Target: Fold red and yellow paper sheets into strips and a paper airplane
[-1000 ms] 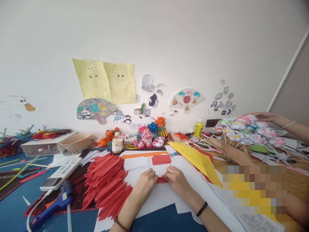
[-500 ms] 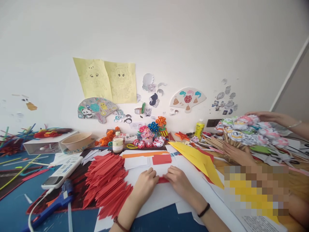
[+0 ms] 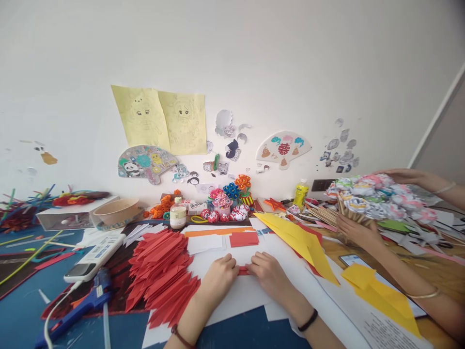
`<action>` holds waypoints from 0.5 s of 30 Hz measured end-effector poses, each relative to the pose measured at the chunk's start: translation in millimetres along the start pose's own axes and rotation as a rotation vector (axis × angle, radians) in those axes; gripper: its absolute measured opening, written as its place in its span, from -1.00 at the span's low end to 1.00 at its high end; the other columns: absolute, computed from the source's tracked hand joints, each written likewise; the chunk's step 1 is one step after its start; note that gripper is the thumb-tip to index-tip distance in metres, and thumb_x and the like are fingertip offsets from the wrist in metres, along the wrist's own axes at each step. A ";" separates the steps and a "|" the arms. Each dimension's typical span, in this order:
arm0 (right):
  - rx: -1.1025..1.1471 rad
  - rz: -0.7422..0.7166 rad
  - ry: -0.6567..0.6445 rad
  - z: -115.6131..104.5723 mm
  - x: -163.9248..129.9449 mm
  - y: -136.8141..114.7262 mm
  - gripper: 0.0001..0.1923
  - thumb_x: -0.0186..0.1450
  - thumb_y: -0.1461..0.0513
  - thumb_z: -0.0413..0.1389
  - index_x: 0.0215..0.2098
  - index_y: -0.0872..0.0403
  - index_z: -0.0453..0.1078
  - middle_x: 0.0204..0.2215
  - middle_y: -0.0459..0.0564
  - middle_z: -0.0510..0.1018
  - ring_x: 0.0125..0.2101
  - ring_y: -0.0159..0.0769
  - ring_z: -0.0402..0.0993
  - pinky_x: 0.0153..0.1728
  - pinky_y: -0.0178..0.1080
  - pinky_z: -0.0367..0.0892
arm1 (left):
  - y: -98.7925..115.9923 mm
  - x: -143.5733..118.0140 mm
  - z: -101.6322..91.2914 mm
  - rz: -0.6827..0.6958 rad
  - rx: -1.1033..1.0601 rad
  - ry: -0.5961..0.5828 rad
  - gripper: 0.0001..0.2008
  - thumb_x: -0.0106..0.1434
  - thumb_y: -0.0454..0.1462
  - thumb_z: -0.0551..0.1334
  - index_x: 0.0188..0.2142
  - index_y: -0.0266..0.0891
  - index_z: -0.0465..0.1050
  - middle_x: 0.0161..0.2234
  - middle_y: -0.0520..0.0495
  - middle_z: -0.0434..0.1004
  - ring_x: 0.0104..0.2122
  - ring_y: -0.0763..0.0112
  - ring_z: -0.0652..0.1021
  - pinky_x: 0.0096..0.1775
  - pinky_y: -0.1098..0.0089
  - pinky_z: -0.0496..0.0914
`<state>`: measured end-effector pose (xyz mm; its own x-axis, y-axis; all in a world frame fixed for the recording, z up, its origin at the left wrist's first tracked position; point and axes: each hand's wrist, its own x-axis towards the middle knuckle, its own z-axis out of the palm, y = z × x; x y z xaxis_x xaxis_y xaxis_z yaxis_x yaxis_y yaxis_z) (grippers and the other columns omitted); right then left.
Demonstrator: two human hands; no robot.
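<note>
Between my two hands lies a narrow folded strip of red paper (image 3: 243, 271), on white sheets of paper (image 3: 240, 303). My left hand (image 3: 221, 276) is closed on its left end, fingers curled down. At the right end, my right hand (image 3: 267, 274) grips the same strip. Most of the strip's ends are hidden under my fingers. Just beyond my hands rests a flat red paper rectangle (image 3: 244, 239), beside some white paper slips (image 3: 206, 244). A big heap of folded red paper pieces (image 3: 160, 271) spreads to the left of my left hand.
A blue glue gun (image 3: 85, 310) and a white corded device (image 3: 94, 259) lie at left. A bottle (image 3: 178, 214) stands behind the red heap. Yellow paper (image 3: 298, 242) lies at right, where another person's hands hold a bundle of paper flowers (image 3: 374, 198).
The red paper between my hands looks narrower, folded into a thinner strip. My hands have barely moved. The other person still holds the paper flowers.
</note>
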<state>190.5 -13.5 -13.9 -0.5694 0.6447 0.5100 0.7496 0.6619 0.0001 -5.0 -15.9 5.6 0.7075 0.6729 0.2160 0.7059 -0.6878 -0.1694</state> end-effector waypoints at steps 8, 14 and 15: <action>0.096 0.093 -0.007 3.4 -2.1 2.1 -0.71 0.38 0.33 -0.01 -0.44 0.07 0.46 -0.51 -0.08 0.44 -0.41 -0.32 0.31 -0.39 -0.27 0.13 | 3.1 -0.4 -0.1 0.008 0.029 -0.012 -0.85 0.33 -0.31 0.11 -0.33 -0.30 0.42 -0.32 -0.08 0.47 -0.29 0.29 0.45 -0.33 0.33 0.38; 0.057 -0.018 -0.055 1.4 2.1 6.8 -0.68 0.39 0.36 -0.05 -0.47 0.11 0.42 -0.49 -0.06 0.43 -0.40 -0.30 0.30 -0.40 -0.26 0.13 | 3.4 0.4 1.8 0.032 0.062 -0.018 -0.90 0.30 -0.34 0.15 -0.32 -0.32 0.42 -0.34 -0.08 0.47 -0.31 0.27 0.44 -0.35 0.32 0.37; 0.052 -0.024 -0.064 1.1 2.6 6.8 -0.69 0.39 0.36 -0.04 -0.47 0.11 0.41 -0.48 -0.06 0.44 -0.39 -0.30 0.31 -0.40 -0.26 0.14 | 3.5 0.4 1.9 0.034 0.067 -0.017 -0.90 0.30 -0.34 0.15 -0.32 -0.32 0.42 -0.34 -0.09 0.47 -0.31 0.27 0.44 -0.36 0.32 0.37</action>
<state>193.8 -6.9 -13.5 -0.6089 0.6502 0.4544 0.7177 0.6955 -0.0336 -2.2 -17.5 3.3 0.7309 0.6546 0.1931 0.6821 -0.6908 -0.2401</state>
